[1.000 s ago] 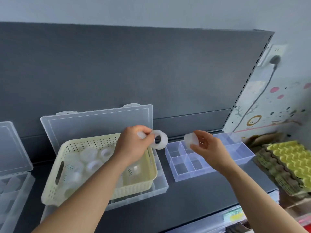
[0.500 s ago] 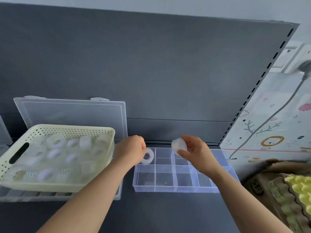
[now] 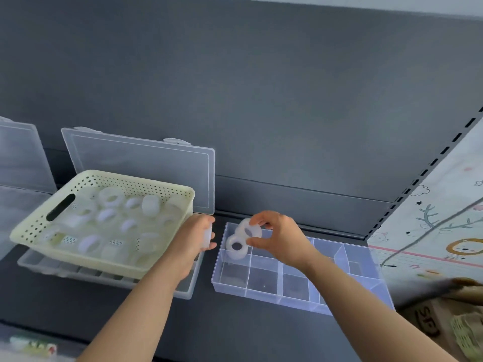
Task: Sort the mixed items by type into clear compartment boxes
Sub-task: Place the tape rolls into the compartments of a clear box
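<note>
Step in hand: seat the tape roll [image 3: 249,229] in the clear compartment box [image 3: 264,283]. The right hand [image 3: 277,239] pinches this roll between thumb and fingertips and holds it just above the compartment directly under the fingers, at the far corner of the box on the thumb side. A second roll [image 3: 236,247] of the same look already lies in that compartment, touching or nearly touching the held one. Lower the roll beside the seated one, not on top of it, and release only when it rests inside the dividers. A roll left on a divider wall would probably tip into the neighbouring cell. The left hand [image 3: 194,240], just outside the box wall on the right hand's thumb side, curls round a pale piece [image 3: 207,235] whose type cannot be read. The remaining mixed rolls lie in the cream basket [image 3: 34,228] beyond the left hand
</note>
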Motion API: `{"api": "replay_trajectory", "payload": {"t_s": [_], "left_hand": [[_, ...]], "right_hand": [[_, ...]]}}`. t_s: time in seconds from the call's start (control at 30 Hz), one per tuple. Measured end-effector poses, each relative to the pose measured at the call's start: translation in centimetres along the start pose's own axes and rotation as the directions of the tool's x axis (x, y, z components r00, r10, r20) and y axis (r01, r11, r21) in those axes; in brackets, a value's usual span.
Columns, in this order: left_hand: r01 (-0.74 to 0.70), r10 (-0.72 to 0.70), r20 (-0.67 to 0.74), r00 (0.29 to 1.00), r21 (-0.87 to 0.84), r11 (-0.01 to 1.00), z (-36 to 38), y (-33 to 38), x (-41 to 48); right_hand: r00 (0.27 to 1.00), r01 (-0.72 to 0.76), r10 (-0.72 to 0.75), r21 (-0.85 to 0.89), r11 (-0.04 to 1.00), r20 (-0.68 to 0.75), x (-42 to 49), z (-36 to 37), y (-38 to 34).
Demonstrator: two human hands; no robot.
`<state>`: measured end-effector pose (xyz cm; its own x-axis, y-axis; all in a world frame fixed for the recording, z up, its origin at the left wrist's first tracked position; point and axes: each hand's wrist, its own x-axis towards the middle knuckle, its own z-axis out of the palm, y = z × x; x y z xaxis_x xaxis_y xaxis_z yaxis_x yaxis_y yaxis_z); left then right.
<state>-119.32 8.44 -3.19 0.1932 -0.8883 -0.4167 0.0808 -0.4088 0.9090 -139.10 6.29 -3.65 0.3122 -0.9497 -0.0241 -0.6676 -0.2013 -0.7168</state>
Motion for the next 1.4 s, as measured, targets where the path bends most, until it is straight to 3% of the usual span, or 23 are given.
{"api": "replay_trajectory", "payload": {"t_s": [0.13,0.37,0.47,0.53,0.63,0.7,0.93,1.03,1.13,1.2,1.4], "left_hand": [[-0.182,0.170,0.078,0.982,0.182,0.966,-0.8,-1.5,-0.6],[-0.282,0.296,0.020,0.955,0.368,0.886,-0.9,-2.8,-0.9],[-0.359,0.359,0.068,0.931,0.356,0.863,-0.8,-2.8,-0.9],[-0.402,0.393,0.097,0.915,0.326,0.856,-0.7,-3.1,-0.7],[-0.492,0.462,0.169,0.871,0.316,0.811,0.0,-3.2,-0.3],[-0.544,0.492,0.232,0.839,0.351,0.762,1.0,-2.9,-0.4],[-0.606,0.512,0.325,0.795,0.428,0.670,2.9,-2.5,-0.6],[-0.604,0.508,0.327,0.797,0.443,0.662,2.9,-2.6,-0.2],[-0.570,0.515,0.299,0.804,0.634,0.522,1.9,-2.8,0.7],[-0.528,0.482,0.306,0.821,0.728,0.437,1.4,-3.2,1.3],[-0.516,0.456,0.326,0.828,0.762,0.393,1.4,-3.5,1.6]], "right_hand": [[0.996,0.074,-0.069,-0.115,0.991,0.048,1.2,1.3,-0.9],[0.989,0.143,-0.130,-0.214,0.966,0.073,1.6,2.9,-0.1],[0.994,0.103,-0.099,-0.106,0.989,0.040,1.3,2.5,0.1],[0.999,0.017,-0.015,0.072,0.997,-0.029,0.7,1.8,0.0],[0.994,-0.071,0.095,0.365,0.928,-0.048,-0.1,0.5,-1.4],[0.990,-0.122,0.140,0.413,0.903,-0.012,-0.4,-0.1,-2.2],[0.949,-0.299,0.314,0.268,0.916,-0.014,-0.6,-1.0,-0.7],[0.923,-0.348,0.374,0.221,0.911,-0.093,-0.6,-1.1,0.4],[0.930,-0.292,0.304,0.089,0.952,-0.206,-0.5,-1.6,1.6],[0.946,-0.264,0.250,-0.039,0.964,-0.204,-0.5,-1.7,2.2],[0.986,-0.166,0.134,-0.431,0.887,-0.104,-0.2,-0.1,2.3]]}}
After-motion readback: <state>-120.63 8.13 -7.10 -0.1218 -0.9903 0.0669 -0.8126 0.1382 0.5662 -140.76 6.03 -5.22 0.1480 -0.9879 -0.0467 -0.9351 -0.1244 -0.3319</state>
